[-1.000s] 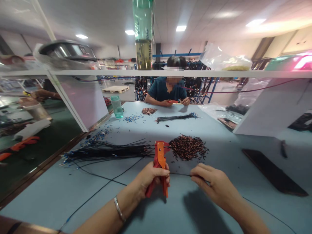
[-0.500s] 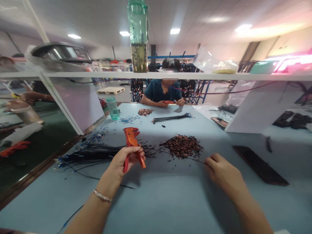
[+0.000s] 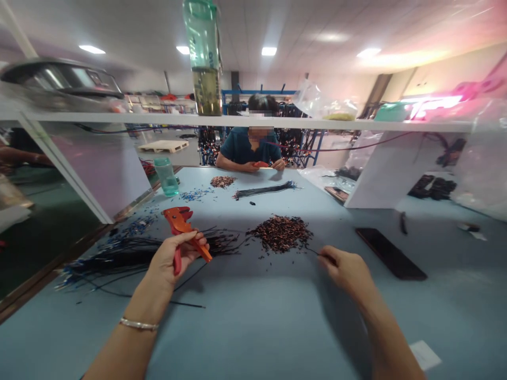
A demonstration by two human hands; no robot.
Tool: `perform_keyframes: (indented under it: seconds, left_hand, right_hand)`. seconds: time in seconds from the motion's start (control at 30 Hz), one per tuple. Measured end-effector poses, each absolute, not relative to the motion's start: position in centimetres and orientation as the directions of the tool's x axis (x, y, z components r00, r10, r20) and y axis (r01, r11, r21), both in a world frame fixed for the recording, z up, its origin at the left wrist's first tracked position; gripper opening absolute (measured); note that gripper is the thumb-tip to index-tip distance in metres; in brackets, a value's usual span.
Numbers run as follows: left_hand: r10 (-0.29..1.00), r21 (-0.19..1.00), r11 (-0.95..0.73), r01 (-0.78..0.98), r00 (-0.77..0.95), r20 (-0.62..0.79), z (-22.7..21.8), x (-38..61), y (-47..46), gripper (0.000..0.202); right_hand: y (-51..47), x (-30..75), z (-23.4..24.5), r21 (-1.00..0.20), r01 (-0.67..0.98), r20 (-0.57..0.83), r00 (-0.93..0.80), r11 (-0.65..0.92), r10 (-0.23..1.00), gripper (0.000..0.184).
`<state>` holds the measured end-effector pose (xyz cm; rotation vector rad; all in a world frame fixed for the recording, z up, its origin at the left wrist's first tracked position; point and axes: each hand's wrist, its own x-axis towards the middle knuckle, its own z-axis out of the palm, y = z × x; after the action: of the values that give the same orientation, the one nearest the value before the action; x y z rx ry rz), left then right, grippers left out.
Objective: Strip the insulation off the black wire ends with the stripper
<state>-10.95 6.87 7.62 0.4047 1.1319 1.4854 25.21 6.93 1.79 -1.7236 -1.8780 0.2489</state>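
My left hand grips orange-and-red wire strippers by the handles, the jaws pointing up and away from me. Beneath and behind that hand lies a bundle of black wires with blue tips at its left end. In the fingers of my right hand is a thin black wire, pinched at its end; its other part runs left along the pile. Between the hands sits a heap of short black and copper-coloured wire scraps. One loose wire lies in front of my left hand.
A dark phone lies right of my right hand. Across the table, a co-worker holds a red tool. Further back are a green bottle, another wire bundle and a smaller scrap pile. A shelf spans above.
The view has turned to the right, so most things sit further left in it. Both hands keep their grips, the left on the wire strippers and the right on the wire.
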Motion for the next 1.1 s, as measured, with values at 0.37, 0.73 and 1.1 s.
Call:
perform_keyframes:
  seconds: [0.37, 0.73, 1.1]
  left_hand:
    - [0.9, 0.8, 0.109, -0.59, -0.283, -0.331, 7.1, -9.5, 7.0, 0.015]
    - [0.935, 0.798, 0.232, -0.556, -0.098, -0.34, 5.2, -5.8, 5.6, 0.017]
    - [0.931, 0.905, 0.315, -0.285, 0.279, -0.236, 3.2, -2.7, 3.2, 0.025]
  right_hand:
    - [4.9, 18.7, 2.3, -0.844, -0.412, -0.209, -0.338, -0.344, 0.917, 0.041]
    - [4.4, 17.3, 2.1, -0.812, -0.449, -0.198, -0.388, -0.372, 0.9, 0.041]
    - [3.8, 14.4, 1.4, -0.956, -0.162, -0.163, -0.405, -0.246, 0.9, 0.041]
